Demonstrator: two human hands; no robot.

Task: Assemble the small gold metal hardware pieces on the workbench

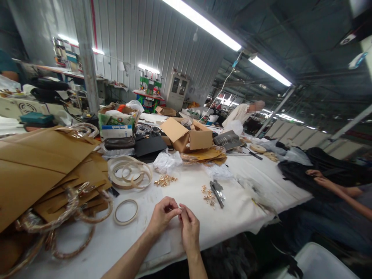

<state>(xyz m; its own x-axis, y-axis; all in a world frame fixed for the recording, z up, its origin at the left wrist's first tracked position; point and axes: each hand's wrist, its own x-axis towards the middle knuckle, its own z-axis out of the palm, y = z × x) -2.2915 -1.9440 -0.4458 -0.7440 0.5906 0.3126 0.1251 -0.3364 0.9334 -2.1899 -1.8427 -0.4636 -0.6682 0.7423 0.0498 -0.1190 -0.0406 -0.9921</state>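
Note:
My left hand [163,216] and my right hand [189,226] meet above the white tabletop [229,226], thumbs and fingertips pinched together. Whatever sits between the fingertips is too small to name. Beyond them lies a pile of gold-coloured metal fittings [165,180]. To the right is a looser group of similar gold pieces [208,196], beside a dark narrow tool and grey plastic scraps [217,192]. A roll of beige tape [126,212] lies flat left of my left hand.
Brown sheets [43,159] and plastic-wrapped handle rings [72,240] cover the left side. Larger strip coils [129,173], an open cardboard box [188,135] and plastic bags stand farther back. At right, a co-worker's hands [319,176] hold black material. Another person [241,113] leans in behind.

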